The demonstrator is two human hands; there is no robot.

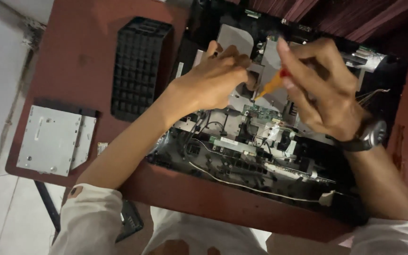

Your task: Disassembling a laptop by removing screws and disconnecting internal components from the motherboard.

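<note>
The screwdriver (274, 84), with its orange shaft and a bit of red at the handle, sits between my two hands over the upper middle of the opened laptop (260, 141), its tip pointing down toward the grey metal plate (236, 38) near the hinge side. My right hand (329, 94) has its fingers pinched around the handle end, and my left hand (216, 78) is curled into a loose fist at the tip, fingers closed around something I cannot make out, perhaps the shaft or a small screw. I judge the main risk is a slip: if the tip jumps off, it could gouge the green circuit board (260, 112) just below or snag the thin white cable (260, 188) trailing along the near edge. A loosened screw could also drop among the black parts and vanish. The tip and whatever it bears on are hidden behind my left knuckles, and the dim light leaves the far edge of the laptop hard to read. Off to the left on the red-brown table (72, 56) lie a black ribbed panel (138, 66) and a flat silver drive (53, 139), well apart from my hands. My watch (371, 134) rides on my right wrist.
</note>
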